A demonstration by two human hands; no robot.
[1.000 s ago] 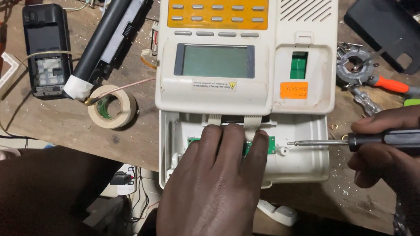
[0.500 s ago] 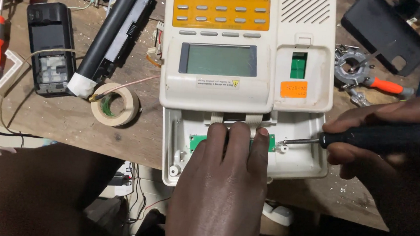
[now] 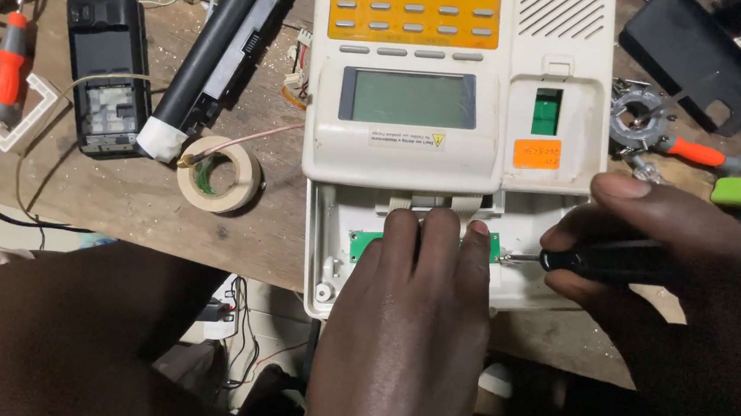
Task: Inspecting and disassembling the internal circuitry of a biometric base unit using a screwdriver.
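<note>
Left hand lies flat, fingers pinning the green board inside the open phone so it won't shift; right hand grips a screwdriver, tip at the board's edge.

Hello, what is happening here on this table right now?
A person is working on an opened cream desk device that lies on a wooden workbench. The left hand presses down on the small green circuit board in the open lower compartment. The right hand holds a black-handled screwdriver, its tip at the board's right edge. A tape roll lies nearby.
</note>
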